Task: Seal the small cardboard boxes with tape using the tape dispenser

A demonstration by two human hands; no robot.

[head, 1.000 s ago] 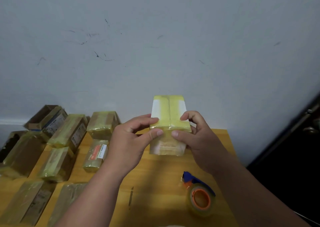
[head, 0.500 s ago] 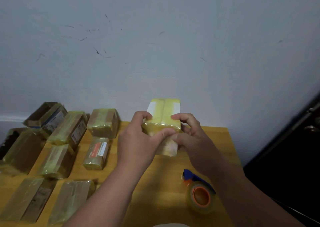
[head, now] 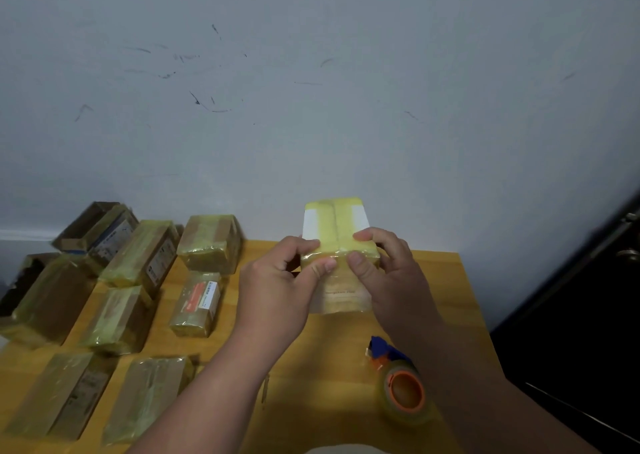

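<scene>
Hands: two, both on one small box point(head: 337, 242) held above the far part of the table point(head: 450, 301).
Left hand point(head: 277, 291): grasps the box's left side, fingers curled over the top edge, thumb pressed on the near face.
Right hand point(head: 391, 277): grasps the box's right side the same way, thumb on the near face just beside the left thumb.
Held box: one, pale, its top striped with yellowish tape and a seam down the middle; white patches show at both sides of the tape. Faint print on the near face is too blurred to read.
Tape dispenser point(head: 398, 381): one, lying on the table near the right forearm, well apart from the held box; blue handle, orange core, clear roll. Its cutting end is hard to make out.
Taped boxes on the table: nine counted, all left of the hands, including one with a red-and-white label point(head: 197, 303) and one at the back point(head: 211, 242) by the wall point(head: 311, 107).
Cut off: the two nearest boxes run close to the bottom edge; the leftmost ones are clipped by the frame's left side.
Hidden: the held box's lower corners sit behind the palms.
Dark area at right: a door or cabinet, too dim to tell.
</scene>
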